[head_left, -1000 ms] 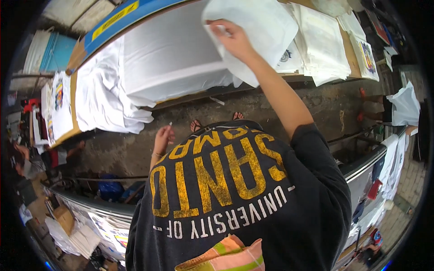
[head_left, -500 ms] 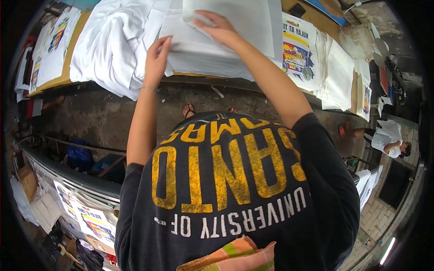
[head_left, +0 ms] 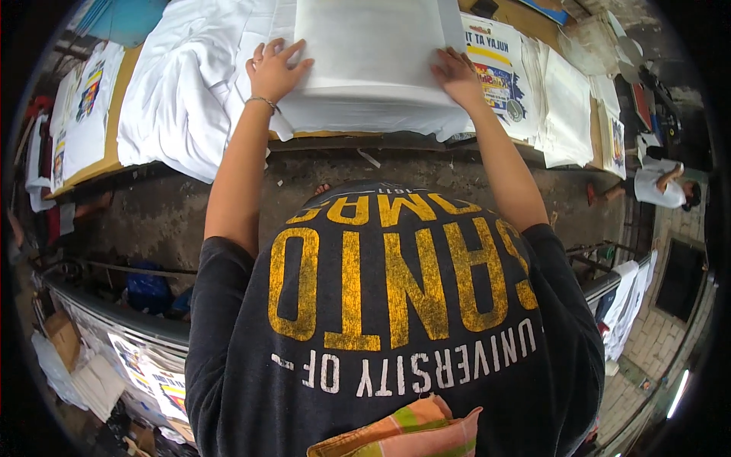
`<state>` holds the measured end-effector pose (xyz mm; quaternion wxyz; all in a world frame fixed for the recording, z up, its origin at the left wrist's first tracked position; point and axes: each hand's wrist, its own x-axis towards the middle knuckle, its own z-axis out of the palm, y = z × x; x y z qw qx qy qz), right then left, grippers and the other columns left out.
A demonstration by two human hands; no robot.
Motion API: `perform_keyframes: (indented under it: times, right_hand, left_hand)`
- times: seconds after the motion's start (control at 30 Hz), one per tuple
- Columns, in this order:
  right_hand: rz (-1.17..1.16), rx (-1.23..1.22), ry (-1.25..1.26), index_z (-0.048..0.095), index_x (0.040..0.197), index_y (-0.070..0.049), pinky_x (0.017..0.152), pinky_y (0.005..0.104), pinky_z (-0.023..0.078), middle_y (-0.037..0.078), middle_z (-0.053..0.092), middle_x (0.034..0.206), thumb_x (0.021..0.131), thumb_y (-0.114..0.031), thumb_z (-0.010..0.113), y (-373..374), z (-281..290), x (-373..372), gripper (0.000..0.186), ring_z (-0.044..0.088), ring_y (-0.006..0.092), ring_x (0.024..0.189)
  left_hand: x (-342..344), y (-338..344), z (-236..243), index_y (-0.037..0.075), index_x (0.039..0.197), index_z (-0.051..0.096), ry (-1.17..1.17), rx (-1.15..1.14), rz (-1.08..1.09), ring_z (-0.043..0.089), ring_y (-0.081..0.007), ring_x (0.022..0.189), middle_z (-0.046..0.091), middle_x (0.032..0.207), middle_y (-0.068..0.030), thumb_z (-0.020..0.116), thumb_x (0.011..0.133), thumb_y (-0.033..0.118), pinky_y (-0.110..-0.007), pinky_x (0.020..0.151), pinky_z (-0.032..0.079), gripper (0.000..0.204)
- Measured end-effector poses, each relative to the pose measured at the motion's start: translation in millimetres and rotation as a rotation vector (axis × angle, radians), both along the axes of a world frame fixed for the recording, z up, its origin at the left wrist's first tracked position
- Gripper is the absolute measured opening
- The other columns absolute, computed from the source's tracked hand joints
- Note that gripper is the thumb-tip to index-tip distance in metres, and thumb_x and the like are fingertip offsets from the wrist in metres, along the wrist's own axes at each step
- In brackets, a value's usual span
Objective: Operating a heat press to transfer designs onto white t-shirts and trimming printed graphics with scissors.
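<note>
A smooth whitish sheet [head_left: 369, 49] lies on the white cloth [head_left: 358, 114] spread over the table in front of me. My left hand [head_left: 278, 70] rests at the sheet's left edge, fingers spread and holding nothing. At the opposite edge is my right hand [head_left: 459, 80], with its fingers apart and its fingertips touching the sheet's border. Left of the sheet, a heap of rumpled white fabric [head_left: 179, 99] hangs over the table's front edge. The far end of the sheet runs out of the picture.
Printed sheets [head_left: 499, 57] and a stack of plain whitish sheets [head_left: 563, 107] lie on the table at the right. Printed white cloth [head_left: 95, 99] is at the far left. A person in a white shirt [head_left: 659, 186] stands at the far right. Behind me is another table [head_left: 122, 312].
The sheet now lies flat and further down toward me. My right hand has moved right to its right edge; my left hand has turned palm down onto the left edge.
</note>
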<state>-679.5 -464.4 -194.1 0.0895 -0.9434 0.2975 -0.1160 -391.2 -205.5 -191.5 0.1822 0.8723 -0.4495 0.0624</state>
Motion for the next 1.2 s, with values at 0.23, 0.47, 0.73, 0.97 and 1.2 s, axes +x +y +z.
perform_keyframes:
  times: [0.23,0.47,0.73,0.97,1.2]
  right_hand:
    - [-0.184,0.051,-0.048,0.049,0.131,-0.029,0.109,0.0461,0.028,0.0,0.037,0.145,0.085,-0.05,0.053,-1.9,-12.2,3.8,0.051,0.029,0.0279,0.135]
    - [-0.152,0.041,-0.085,0.052,0.129,-0.027,0.109,0.0433,0.029,0.002,0.04,0.143,0.086,-0.05,0.052,1.2,-10.5,3.4,0.049,0.032,0.0289,0.134]
    - [-0.14,0.014,-0.134,0.053,0.128,-0.027,0.108,0.0446,0.029,0.003,0.042,0.141,0.086,-0.049,0.053,-0.2,-11.4,4.4,0.048,0.034,0.0287,0.133]
    - [-0.121,0.164,-0.358,0.054,0.127,-0.019,0.098,0.0379,0.038,0.01,0.051,0.131,0.087,-0.046,0.056,-3.3,1.5,-0.2,0.049,0.048,0.025,0.118]
    - [-0.613,1.282,-0.688,0.043,0.134,-0.007,0.085,0.0299,0.044,0.009,0.056,0.122,0.093,-0.047,0.047,-72.7,-17.0,-12.2,0.057,0.052,0.0169,0.11]
  left_hand:
    - [12.7,-16.5,0.0,0.045,0.122,0.055,0.022,0.084,0.017,0.028,-0.0324,0.132,0.043,0.137,-0.0042,0.058,0.076,0.061,-0.05,0.106,0.017,0.049]
    - [9.5,-11.0,-8.8,0.042,0.122,0.057,0.052,0.054,0.037,0.023,-0.0349,0.133,0.04,0.14,-0.0066,0.058,0.077,0.06,-0.05,0.106,0.015,0.049]
    - [10.5,-12.2,-7.9,0.043,0.121,0.057,0.097,0.016,0.035,0.022,-0.0348,0.133,0.038,0.141,-0.0074,0.059,0.076,0.059,-0.051,0.106,0.014,0.048]
    - [34.5,-13.5,-6.0,0.033,0.119,0.06,0.299,-0.137,0.096,0.036,-0.0304,0.125,0.045,0.134,-0.0099,0.062,0.075,0.058,-0.045,0.103,0.026,0.05]
    - [97.7,-11.7,-35.5,0.0,0.125,0.051,1.657,-0.394,0.548,0.056,-0.0218,0.105,0.06,0.112,-0.0148,0.051,0.087,0.055,-0.034,0.093,0.042,0.067]
